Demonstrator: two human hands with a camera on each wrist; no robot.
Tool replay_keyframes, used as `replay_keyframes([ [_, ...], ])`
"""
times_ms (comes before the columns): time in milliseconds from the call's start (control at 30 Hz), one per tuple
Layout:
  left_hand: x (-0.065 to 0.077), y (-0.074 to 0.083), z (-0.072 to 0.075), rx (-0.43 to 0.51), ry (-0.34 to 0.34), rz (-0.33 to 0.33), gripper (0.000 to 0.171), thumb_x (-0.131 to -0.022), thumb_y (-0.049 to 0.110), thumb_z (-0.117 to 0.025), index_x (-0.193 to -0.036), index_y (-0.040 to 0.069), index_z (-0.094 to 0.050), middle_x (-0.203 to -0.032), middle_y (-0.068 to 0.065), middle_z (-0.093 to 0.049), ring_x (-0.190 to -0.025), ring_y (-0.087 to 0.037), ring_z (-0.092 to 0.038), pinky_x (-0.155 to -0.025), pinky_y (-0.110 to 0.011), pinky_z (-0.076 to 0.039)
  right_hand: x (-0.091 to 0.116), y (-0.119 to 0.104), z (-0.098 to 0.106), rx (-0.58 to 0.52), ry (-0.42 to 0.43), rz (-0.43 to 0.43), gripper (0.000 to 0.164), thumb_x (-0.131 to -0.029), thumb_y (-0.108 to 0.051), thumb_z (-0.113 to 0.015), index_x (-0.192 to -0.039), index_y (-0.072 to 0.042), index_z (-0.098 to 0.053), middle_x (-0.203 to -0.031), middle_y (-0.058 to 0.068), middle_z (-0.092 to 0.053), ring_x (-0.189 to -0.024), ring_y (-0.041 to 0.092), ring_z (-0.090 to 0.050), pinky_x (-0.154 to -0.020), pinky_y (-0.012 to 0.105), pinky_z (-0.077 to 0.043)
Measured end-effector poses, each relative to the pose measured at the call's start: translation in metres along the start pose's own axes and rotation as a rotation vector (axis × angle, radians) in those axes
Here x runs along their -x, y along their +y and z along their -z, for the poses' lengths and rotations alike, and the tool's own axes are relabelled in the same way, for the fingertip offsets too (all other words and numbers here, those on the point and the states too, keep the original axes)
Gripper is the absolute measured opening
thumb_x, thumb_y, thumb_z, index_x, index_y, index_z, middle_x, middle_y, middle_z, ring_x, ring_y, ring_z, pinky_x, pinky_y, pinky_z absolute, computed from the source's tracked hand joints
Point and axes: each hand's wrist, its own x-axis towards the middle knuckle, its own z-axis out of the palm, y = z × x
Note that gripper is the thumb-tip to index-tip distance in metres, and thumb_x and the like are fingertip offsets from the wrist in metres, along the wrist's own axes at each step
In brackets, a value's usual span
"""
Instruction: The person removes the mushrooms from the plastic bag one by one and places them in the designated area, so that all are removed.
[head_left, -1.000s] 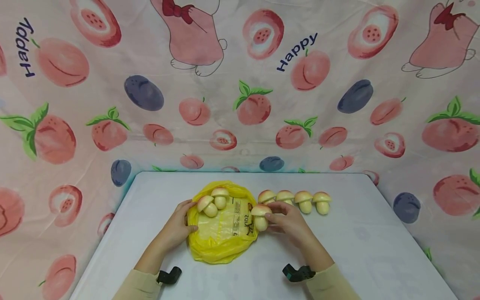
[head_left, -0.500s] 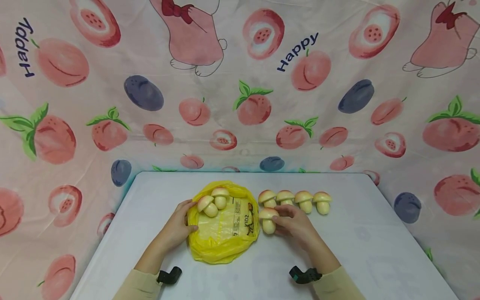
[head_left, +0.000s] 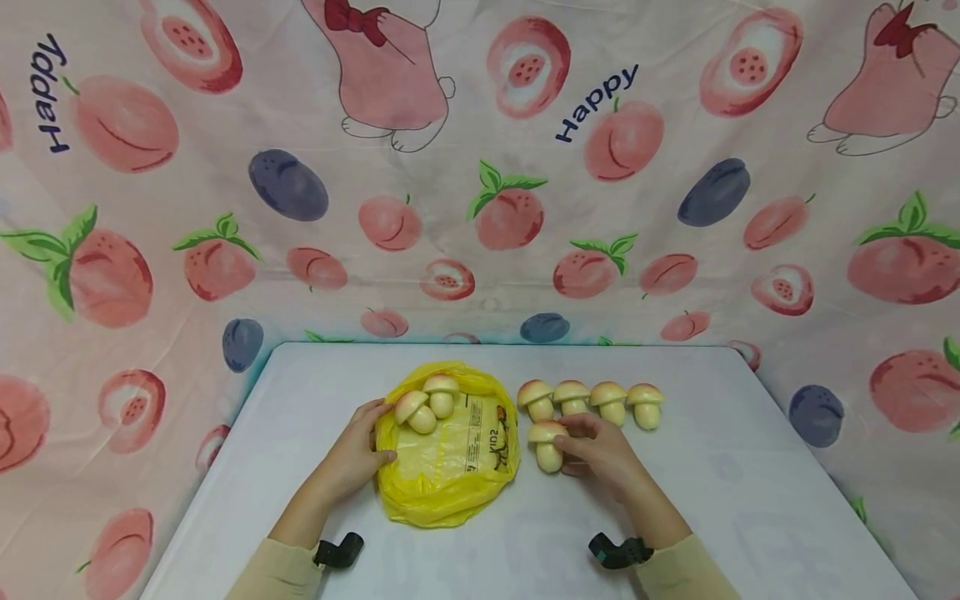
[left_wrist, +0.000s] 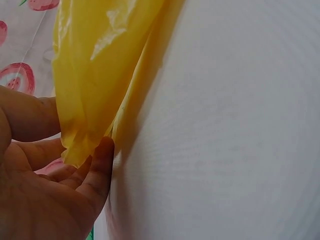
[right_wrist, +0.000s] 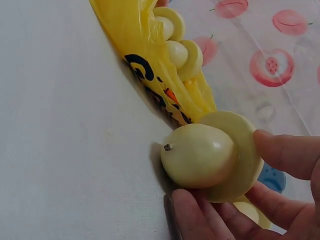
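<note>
My right hand [head_left: 600, 454] holds a toy mushroom [head_left: 547, 444] by its cap, just right of a yellow plastic bag [head_left: 420, 504]. In the right wrist view the mushroom's rounded pale stem [right_wrist: 197, 155] points away from the fingers, close over the table. My left hand [head_left: 358, 446] grips the bag's left side, with thumb and fingertips on the yellow plastic [left_wrist: 95, 90] in the left wrist view. Inside the wide-mouthed bag, near its back left, two toy mushrooms lean together: one mushroom [head_left: 415, 412] in front, another mushroom [head_left: 442, 396] behind.
Several more toy mushrooms [head_left: 607, 402] lie in a row behind the right hand, red-tinged caps toward the back. Everything rests on a white table [head_left: 750, 500]. A fruit-printed cloth [head_left: 480, 208] hangs behind its far edge.
My right hand has drawn the mushroom from the bag's right rim rightward and slightly toward me, below the row. The left hand and bag have stayed in place.
</note>
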Motion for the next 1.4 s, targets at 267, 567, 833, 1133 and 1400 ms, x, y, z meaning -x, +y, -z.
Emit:
replay_keyframes([
  [267, 0.000, 0.000, 0.000, -0.002, -0.001, 0.008, 0.078, -0.097, 0.001, -0.072, -0.166, 0.005, -0.036, -0.179, -0.013, -0.019, -0.167, -0.043, -0.019, -0.133, -0.062, -0.017, -0.002, 0.001, 0.001, 0.002, 0.011, -0.006, 0.049, -0.098, -0.017, -0.077, -0.140, 0.003, -0.061, -0.126, 0.018, -0.072, -0.084, 0.021, -0.074, -0.077, 0.042, -0.067],
  [567, -0.001, 0.001, -0.001, 0.006, 0.001, -0.001, 0.078, -0.096, 0.001, -0.072, -0.166, 0.006, -0.038, -0.179, -0.014, -0.020, -0.167, -0.043, -0.020, -0.133, -0.062, -0.016, -0.002, 0.000, 0.003, 0.000, 0.009, -0.020, 0.054, -0.101, -0.022, -0.076, -0.145, 0.002, -0.057, -0.129, 0.018, -0.072, -0.090, 0.022, -0.077, -0.079, 0.043, -0.068],
  [833, -0.001, 0.001, 0.000, 0.003, 0.003, 0.000, 0.078, -0.096, 0.001, -0.072, -0.166, 0.005, -0.037, -0.179, -0.014, -0.020, -0.167, -0.044, -0.020, -0.133, -0.062, -0.016, -0.001, 0.001, 0.004, 0.008, 0.004, -0.022, 0.056, -0.101, -0.022, -0.076, -0.147, 0.002, -0.056, -0.135, 0.021, -0.069, -0.094, 0.022, -0.077, -0.080, 0.042, -0.067],
  [1133, -0.001, 0.001, 0.000, 0.005, 0.000, 0.002, 0.078, -0.097, 0.001, -0.072, -0.166, 0.006, -0.037, -0.179, -0.014, -0.020, -0.166, -0.043, -0.020, -0.133, -0.062, -0.017, 0.001, -0.001, 0.009, 0.017, 0.017, -0.023, 0.056, -0.101, -0.023, -0.075, -0.148, 0.001, -0.057, -0.142, 0.024, -0.067, -0.096, 0.023, -0.078, -0.080, 0.042, -0.067],
  [1400, 0.000, 0.002, 0.000, -0.002, 0.002, 0.005, 0.078, -0.096, 0.001, -0.072, -0.166, 0.006, -0.037, -0.179, -0.014, -0.021, -0.166, -0.044, -0.021, -0.133, -0.063, -0.017, 0.004, 0.000, 0.019, -0.012, 0.036, -0.017, 0.056, -0.101, -0.020, -0.074, -0.149, 0.003, -0.056, -0.150, 0.025, -0.060, -0.105, 0.025, -0.077, -0.082, 0.042, -0.067],
])
